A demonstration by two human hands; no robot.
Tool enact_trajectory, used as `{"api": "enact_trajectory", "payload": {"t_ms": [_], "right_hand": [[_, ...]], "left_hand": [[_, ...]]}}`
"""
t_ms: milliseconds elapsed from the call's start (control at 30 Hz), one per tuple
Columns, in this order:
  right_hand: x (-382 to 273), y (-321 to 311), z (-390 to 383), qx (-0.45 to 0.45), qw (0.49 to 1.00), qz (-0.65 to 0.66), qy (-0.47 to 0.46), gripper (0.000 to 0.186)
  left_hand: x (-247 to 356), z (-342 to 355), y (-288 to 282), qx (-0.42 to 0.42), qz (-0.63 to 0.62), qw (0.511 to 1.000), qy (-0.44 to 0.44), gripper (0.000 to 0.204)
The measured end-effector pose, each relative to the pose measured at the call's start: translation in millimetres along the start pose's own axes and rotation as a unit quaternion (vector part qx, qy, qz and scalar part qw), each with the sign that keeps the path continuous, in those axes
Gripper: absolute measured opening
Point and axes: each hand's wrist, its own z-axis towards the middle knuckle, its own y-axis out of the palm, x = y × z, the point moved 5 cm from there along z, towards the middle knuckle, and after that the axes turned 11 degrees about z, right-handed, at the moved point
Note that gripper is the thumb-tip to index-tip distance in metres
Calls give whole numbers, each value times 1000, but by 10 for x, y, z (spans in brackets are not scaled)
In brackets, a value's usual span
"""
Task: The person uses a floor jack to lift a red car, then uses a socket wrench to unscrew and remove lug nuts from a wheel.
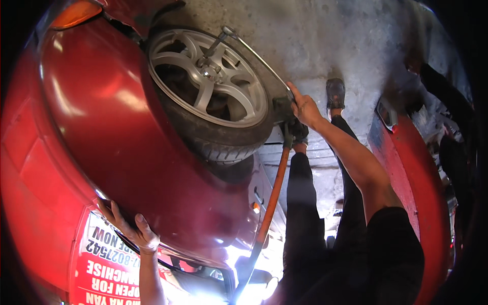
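My right hand (305,108) is closed round the handle end of a long-handled socket wrench (259,57), its index finger lying along the bar. From the wrench's head, an extension (216,44) runs down to the hub area of a silver alloy wheel (205,95); which nut it sits on is hard to tell. A black tyre (218,146) surrounds the wheel, under the fender of a red car (109,101). My left hand (131,230) rests on the car's edge beside a printed sign (109,274), thumb and fingers apart, holding nothing.
A floor jack (291,131) with a long orange handle (274,195) stands close to the tyre, near my feet. My shoe (335,94) is on the concrete floor (300,30). Another red vehicle (414,168) stands at the right, with another person's dark sleeve (445,91) beyond it.
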Motion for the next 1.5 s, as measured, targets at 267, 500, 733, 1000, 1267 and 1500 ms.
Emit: {"api": "enact_trajectory", "payload": {"t_ms": [267, 500, 733, 1000, 1267, 1500], "right_hand": [[-82, 53, 48, 55, 998, -14, -10, 64], [189, 63, 148, 78, 991, -75, 79, 29], [215, 66, 164, 103, 985, -121, 72, 27], [351, 111, 220, 85, 987, -120, 60, 33], [328, 105, 276, 78, 987, -119, 68, 31], [430, 116, 291, 74, 988, -120, 70, 27]], "left_hand": [[20, 15, -13, -3, -13, 1000, -12, 61], [34, 20, -19, 4, -2, 1000, -1, 59], [9, -8, -3, 8, -6, 1000, -12, 60], [14, 12, 29, 9, -26, 1000, -12, 60], [-116, -68, 13, 35, -3, 999, -30, 63], [-41, -12, 7, 34, -3, 999, -16, 61]]}}
